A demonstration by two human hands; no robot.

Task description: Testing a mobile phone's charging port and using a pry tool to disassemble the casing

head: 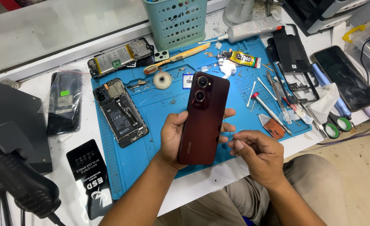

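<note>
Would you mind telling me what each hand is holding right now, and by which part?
The left hand grips the dark red phone by its lower half, back facing up. The right hand is loosely closed beside it; whether it holds anything cannot be told.

Left hand (174, 138) grips dark red phone (202, 117) above blue mat (160, 104); right hand (258, 155) beside it.

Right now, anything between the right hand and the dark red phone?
Nothing visible. The left hand holds the dark red phone back-up above the blue mat; the right hand sits just beside its lower right edge, with only open air between.
</note>
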